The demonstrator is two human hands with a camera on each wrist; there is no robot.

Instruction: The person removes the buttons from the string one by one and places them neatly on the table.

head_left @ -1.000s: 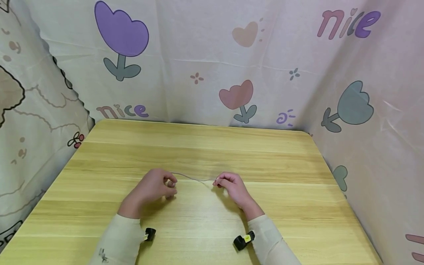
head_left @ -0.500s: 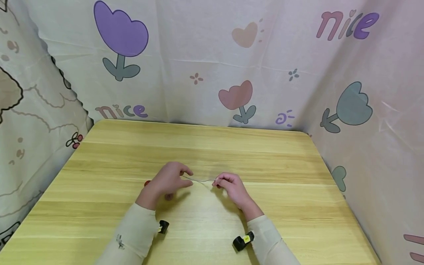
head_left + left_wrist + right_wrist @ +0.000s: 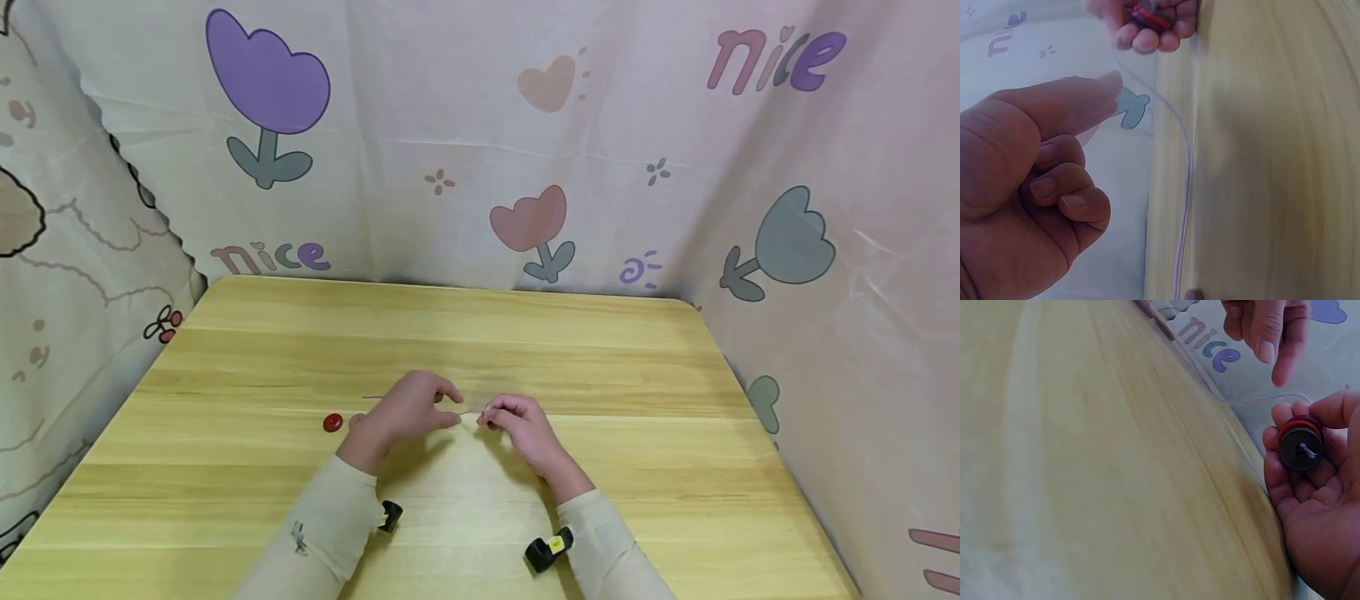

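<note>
My right hand (image 3: 519, 427) holds a small stack of buttons; in the right wrist view a dark button (image 3: 1300, 450) with a knotted end faces out, and a red button (image 3: 1310, 422) sits behind it. From the stack a thin pale cord (image 3: 1187, 165) runs off toward the table's left side. My left hand (image 3: 414, 406) hovers beside the cord, thumb and index finger apart in the head view, the other fingers loosely curled in the left wrist view. Nothing shows between its fingers. Behind it lie a red button (image 3: 333, 422) and a pinkish button (image 3: 357, 419), the latter partly hidden.
A light wooden table (image 3: 600, 358) spreads under both hands. Printed cloth (image 3: 435, 100) hangs behind it and at both sides. Each wrist carries a small black camera, the left one (image 3: 390, 516) and the right one (image 3: 549, 550).
My left hand has moved rightward along the cord toward my right hand, uncovering the red button on the table. My right hand stays nearly still with its buttons.
</note>
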